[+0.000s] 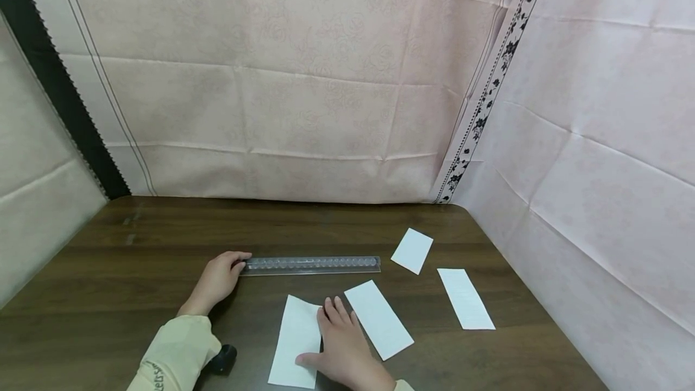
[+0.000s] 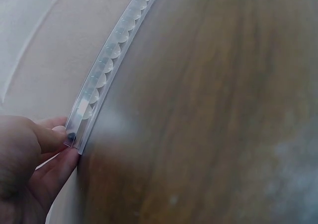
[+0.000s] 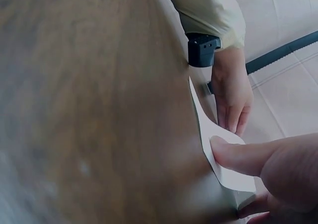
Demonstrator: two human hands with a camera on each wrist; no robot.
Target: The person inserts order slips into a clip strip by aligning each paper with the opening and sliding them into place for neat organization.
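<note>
A clear plastic ruler (image 1: 312,265) lies lengthwise across the dark wooden table. My left hand (image 1: 218,276) pinches its left end between thumb and fingers; the left wrist view shows this grip on the ruler (image 2: 102,75) close up. Near the front of the table my right hand (image 1: 347,346) rests with fingers extended over the right edge of a white paper piece (image 1: 293,343). Its thumb (image 3: 231,154) touches the top of that paper, and the fingers lie at the edge. Another white rectangle of paper (image 1: 380,321) lies just right of these fingers.
A small white paper (image 1: 412,251) lies right of the ruler's far end, and a longer white strip (image 1: 467,299) farther right. A black wrist device (image 1: 224,359) sits at the left cuff. Pale cloth (image 1: 304,107) hangs behind the table (image 1: 136,294) and along both sides.
</note>
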